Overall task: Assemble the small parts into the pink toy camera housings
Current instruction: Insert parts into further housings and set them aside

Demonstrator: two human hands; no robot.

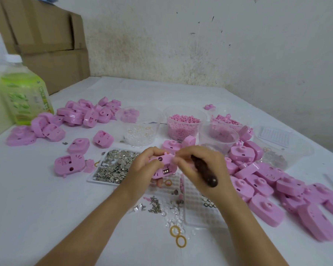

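Held housing (162,169) is mid-table, lifted just above a dimpled clear tray (198,198), between both hands. Long axis runs roughly left-right, with the open side and its metal contacts facing the worker. It's glossy pink moulded plastic with rounded corners.

Left hand (145,167) is clamped round the housing's left end, fingers curled underneath. Right hand (200,166) is closed on a dark brown tool (204,172) with a rough handle whose butt points back toward the worker; its fingertips pinch the housing's top right edge.

Shiny metal clips fill a flat tray (113,167) just left. More pink housings (277,189) are heaped right. A clear tub of pink pellets (183,125) sits behind.
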